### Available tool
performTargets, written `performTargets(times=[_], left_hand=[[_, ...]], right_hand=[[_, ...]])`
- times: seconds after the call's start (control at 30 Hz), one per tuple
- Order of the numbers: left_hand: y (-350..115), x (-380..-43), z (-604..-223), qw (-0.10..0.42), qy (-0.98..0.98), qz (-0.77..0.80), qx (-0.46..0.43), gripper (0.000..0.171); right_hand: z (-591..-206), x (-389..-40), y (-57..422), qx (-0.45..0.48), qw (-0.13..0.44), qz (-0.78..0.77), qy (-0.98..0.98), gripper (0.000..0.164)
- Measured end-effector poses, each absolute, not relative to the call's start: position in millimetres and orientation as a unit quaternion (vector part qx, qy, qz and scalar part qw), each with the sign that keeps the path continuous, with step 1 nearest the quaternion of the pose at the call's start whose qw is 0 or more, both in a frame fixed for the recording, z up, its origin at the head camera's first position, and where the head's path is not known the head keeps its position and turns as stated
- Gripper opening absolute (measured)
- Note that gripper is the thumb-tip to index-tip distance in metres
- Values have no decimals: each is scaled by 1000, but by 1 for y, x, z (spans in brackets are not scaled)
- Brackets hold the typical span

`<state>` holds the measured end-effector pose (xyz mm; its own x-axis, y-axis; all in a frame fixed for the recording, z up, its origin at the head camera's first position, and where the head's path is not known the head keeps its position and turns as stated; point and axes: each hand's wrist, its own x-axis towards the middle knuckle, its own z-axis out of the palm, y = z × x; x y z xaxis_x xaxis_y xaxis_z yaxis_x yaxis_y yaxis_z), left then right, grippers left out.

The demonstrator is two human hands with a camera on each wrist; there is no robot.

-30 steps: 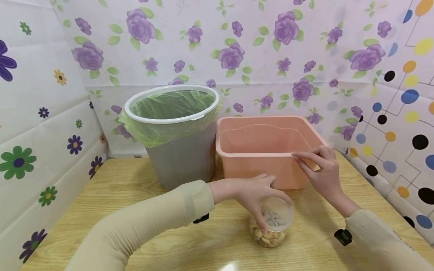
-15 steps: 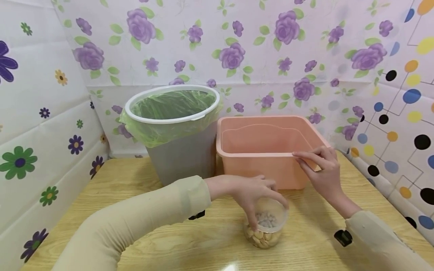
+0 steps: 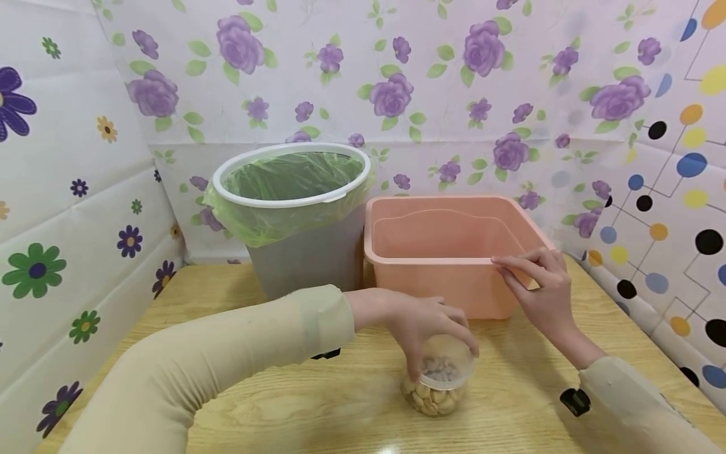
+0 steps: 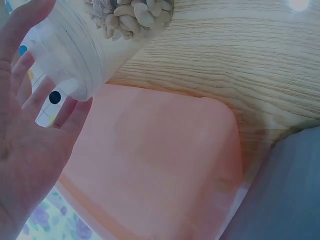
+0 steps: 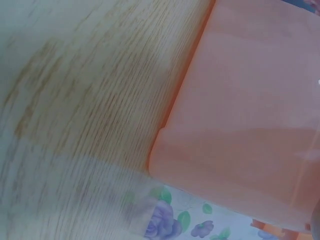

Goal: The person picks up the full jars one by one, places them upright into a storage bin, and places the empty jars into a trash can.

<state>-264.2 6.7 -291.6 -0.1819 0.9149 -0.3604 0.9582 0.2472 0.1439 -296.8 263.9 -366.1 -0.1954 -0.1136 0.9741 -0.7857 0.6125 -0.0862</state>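
Note:
My left hand [image 3: 428, 325] spans the top of a clear round jar [image 3: 438, 378], thumb on the near side and fingers on the far side. Pale cashews [image 4: 137, 15] fill the jar's lower part. In the left wrist view the fingers lie around its clear wide top [image 4: 67, 50]. The jar is on or just above the table, in front of a pink plastic bin [image 3: 437, 287]. My right hand [image 3: 541, 287] pinches that bin's front rim near its right corner. The right wrist view shows mostly the bin's side, with only a sliver of hand at the edge.
A grey trash can [image 3: 309, 258] with a white rim and green liner bag stands left of the pink bin. Both stand on a wood-grain table [image 3: 295, 403]. Patterned cloth walls [image 3: 317, 94] enclose the back and sides.
My left hand has moved the jar a little to the left across the front of the pink bin. My right hand has kept its hold on the bin's rim.

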Motion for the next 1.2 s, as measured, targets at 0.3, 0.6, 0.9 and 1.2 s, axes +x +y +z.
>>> performTargets(times=[0.3, 0.6, 0.9, 1.2], left_hand=[[1, -267, -277, 186, 766, -72, 611, 95], [-3, -270, -233, 182, 762, -89, 615, 96], [-9, -267, -178, 201, 775, -53, 597, 94], [-13, -269, -129, 226, 799, -60, 554, 91]], right_hand=[[-365, -293, 261, 314, 553, 307, -708, 37], [-367, -294, 263, 314, 547, 315, -710, 36], [-369, -296, 266, 312, 546, 310, -713, 38], [-366, -296, 263, 312, 545, 317, -711, 34]])
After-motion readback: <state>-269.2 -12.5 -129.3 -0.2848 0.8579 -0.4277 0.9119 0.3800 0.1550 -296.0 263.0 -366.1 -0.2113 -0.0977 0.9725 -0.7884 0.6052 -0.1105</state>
